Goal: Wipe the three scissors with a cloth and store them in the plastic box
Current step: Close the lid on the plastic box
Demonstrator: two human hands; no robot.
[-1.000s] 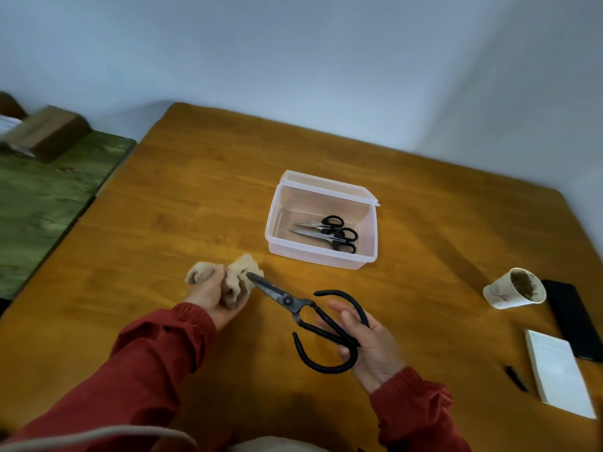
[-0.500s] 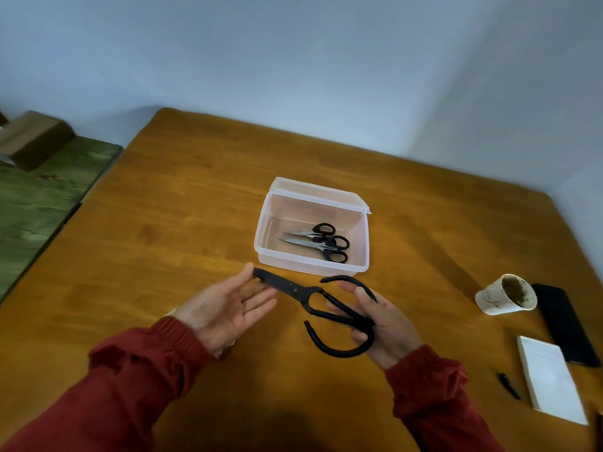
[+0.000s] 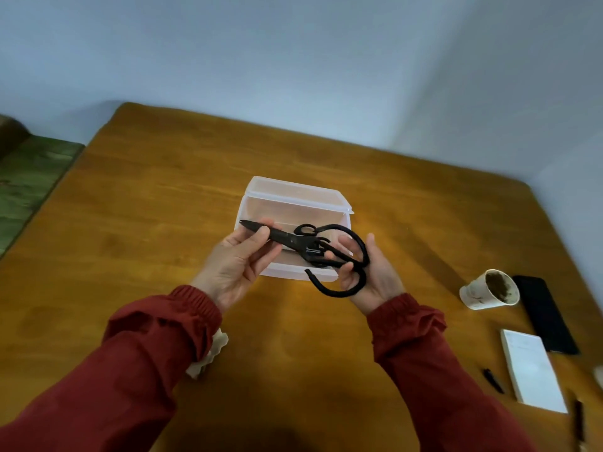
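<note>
Tabletop [image 3: 130,256] — palm-up hands [image 3: 235,269] [image 3: 372,278] round scissors [image 3: 287,238]

Wooden table [image 3: 146,223]. On my right: stained paper cup [image 3: 489,290], brown residue inside, just beside a black phone [image 3: 545,318]. White notepad [image 3: 532,373] nearer me; small black pen [image 3: 492,380] left of it. Green surface [image 3: 26,177] far left.

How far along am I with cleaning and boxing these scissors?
Done: small scissors lie in the plastic box; the cloth lies on the table. In hand: left hand and right hand hold the large scissors above the box. Left: setting them inside.
</note>
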